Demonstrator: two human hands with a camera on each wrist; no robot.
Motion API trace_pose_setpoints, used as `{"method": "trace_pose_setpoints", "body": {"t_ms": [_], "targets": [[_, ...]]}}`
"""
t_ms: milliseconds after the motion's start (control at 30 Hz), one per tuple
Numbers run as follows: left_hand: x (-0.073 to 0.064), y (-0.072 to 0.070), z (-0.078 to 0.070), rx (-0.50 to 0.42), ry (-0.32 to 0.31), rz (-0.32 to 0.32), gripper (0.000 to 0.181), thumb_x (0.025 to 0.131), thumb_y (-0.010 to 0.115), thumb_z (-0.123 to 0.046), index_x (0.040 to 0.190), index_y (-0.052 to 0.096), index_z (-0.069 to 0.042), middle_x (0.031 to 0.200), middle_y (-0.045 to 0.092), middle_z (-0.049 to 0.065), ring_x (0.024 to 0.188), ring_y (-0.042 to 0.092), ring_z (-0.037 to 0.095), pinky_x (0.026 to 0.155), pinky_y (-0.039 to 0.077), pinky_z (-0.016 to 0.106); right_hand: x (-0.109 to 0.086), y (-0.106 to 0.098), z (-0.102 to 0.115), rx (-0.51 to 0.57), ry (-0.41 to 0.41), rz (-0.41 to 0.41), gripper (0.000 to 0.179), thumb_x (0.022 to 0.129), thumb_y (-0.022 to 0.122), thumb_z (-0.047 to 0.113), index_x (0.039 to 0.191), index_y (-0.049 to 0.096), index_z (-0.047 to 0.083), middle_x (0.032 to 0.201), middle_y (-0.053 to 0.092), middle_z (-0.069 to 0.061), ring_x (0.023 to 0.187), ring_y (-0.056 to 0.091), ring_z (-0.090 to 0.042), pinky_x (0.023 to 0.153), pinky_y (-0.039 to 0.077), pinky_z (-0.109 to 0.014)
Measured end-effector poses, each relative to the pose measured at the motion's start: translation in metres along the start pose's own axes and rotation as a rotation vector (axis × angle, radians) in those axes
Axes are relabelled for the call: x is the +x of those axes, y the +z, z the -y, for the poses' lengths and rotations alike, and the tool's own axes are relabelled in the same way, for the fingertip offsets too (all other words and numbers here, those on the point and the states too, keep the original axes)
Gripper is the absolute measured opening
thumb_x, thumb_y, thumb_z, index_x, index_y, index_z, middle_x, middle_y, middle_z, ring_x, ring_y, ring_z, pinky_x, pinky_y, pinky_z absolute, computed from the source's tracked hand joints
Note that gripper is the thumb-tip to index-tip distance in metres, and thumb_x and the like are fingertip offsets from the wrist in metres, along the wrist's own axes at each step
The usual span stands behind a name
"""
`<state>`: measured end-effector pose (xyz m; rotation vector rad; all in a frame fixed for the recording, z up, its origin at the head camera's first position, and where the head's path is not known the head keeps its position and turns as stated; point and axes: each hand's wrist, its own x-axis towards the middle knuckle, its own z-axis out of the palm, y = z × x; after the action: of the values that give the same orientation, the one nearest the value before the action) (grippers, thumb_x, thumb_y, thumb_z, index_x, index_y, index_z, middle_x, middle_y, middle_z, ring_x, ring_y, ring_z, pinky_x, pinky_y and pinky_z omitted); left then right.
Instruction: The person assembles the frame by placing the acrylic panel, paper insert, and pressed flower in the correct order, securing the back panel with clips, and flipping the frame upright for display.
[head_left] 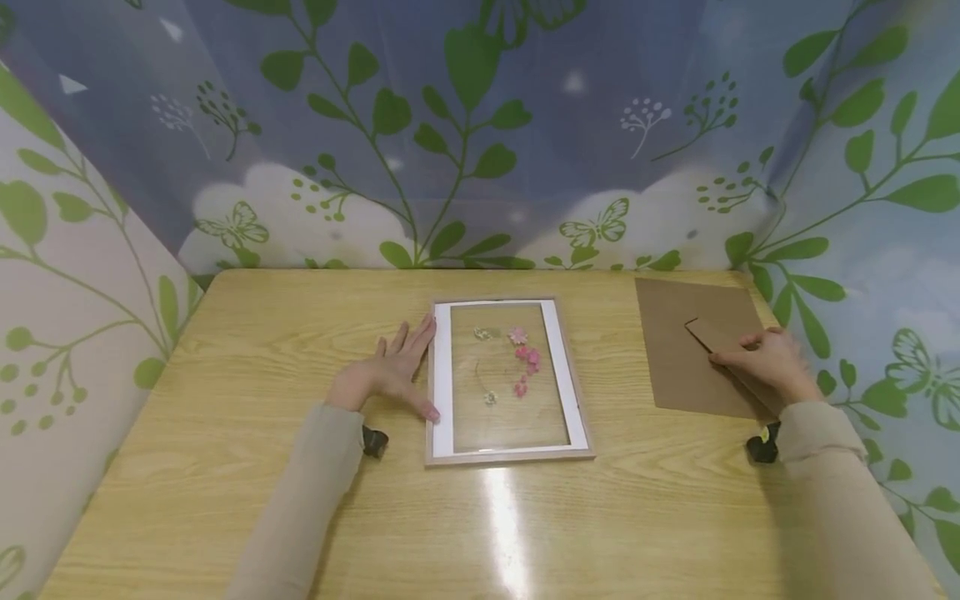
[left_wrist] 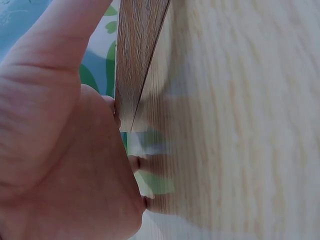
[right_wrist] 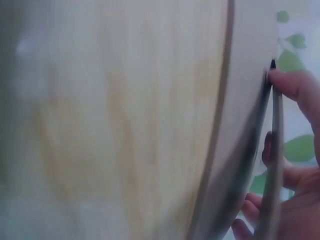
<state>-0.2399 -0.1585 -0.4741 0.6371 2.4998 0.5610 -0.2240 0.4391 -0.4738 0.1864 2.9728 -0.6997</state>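
A picture frame with a thin wooden border lies flat on the table. Behind its clear pane are a white paper border, pink flowers and small pale flowers. Along the frame's left edge, my left hand rests with fingers spread and thumb touching the rim. At the right, a brown backing board lies on the table with its stand flap lifted at an angle. My right hand pinches this flap between thumb and fingers; the right wrist view shows the gap beneath it.
The light wooden table meets a leaf-patterned curtain at the back. Similar patterned cloth borders the right side, close to the board. A bright reflection crosses the tabletop below the frame.
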Motion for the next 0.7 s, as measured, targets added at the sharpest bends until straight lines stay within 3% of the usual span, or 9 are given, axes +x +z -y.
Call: {"method": "trace_pose_setpoints", "body": {"t_ms": [100, 200, 433, 700], "targets": [[0.002, 0.000, 0.002, 0.009, -0.010, 0.006, 0.154, 0.056, 0.085, -0.069, 0.156, -0.021, -0.021, 0.160, -0.031, -0.007, 0.146, -0.027, 0.033, 0.114, -0.014, 0.064, -0.003, -0.001, 0.005, -0.018, -0.002, -0.027, 0.076, 0.080, 0.075, 0.057, 0.113, 0.061, -0.010, 0.121, 0.049, -0.040, 0.106, 0.048, -0.051, 0.082, 0.047, -0.059], [0.002, -0.001, 0.001, 0.003, -0.009, 0.011, 0.154, 0.055, 0.085, -0.070, 0.156, -0.021, -0.021, 0.160, -0.031, -0.007, 0.146, -0.027, 0.033, 0.114, -0.014, 0.064, -0.005, -0.005, 0.011, 0.001, 0.014, -0.023, 0.074, 0.079, 0.076, 0.057, 0.112, 0.061, -0.008, 0.117, 0.055, -0.036, 0.102, 0.053, -0.046, 0.078, 0.050, -0.052], [0.000, -0.003, 0.001, -0.001, 0.001, 0.009, 0.155, 0.054, 0.085, -0.070, 0.157, -0.020, -0.019, 0.161, -0.030, -0.005, 0.146, -0.026, 0.035, 0.113, -0.014, 0.064, -0.011, -0.017, 0.030, 0.113, -0.027, 0.080, 0.075, 0.086, 0.072, 0.050, 0.123, 0.049, -0.010, 0.128, 0.047, -0.037, 0.104, 0.049, -0.040, 0.082, 0.047, -0.047], [-0.002, -0.003, -0.001, -0.009, 0.007, 0.009, 0.154, 0.056, 0.086, -0.067, 0.157, -0.019, -0.017, 0.161, -0.029, -0.003, 0.146, -0.026, 0.036, 0.113, -0.014, 0.066, -0.025, -0.027, 0.077, -0.043, -0.123, -0.033, 0.067, 0.083, 0.073, 0.055, 0.111, 0.061, -0.004, 0.107, 0.060, -0.033, 0.083, 0.057, -0.038, 0.067, 0.048, -0.048]]}}
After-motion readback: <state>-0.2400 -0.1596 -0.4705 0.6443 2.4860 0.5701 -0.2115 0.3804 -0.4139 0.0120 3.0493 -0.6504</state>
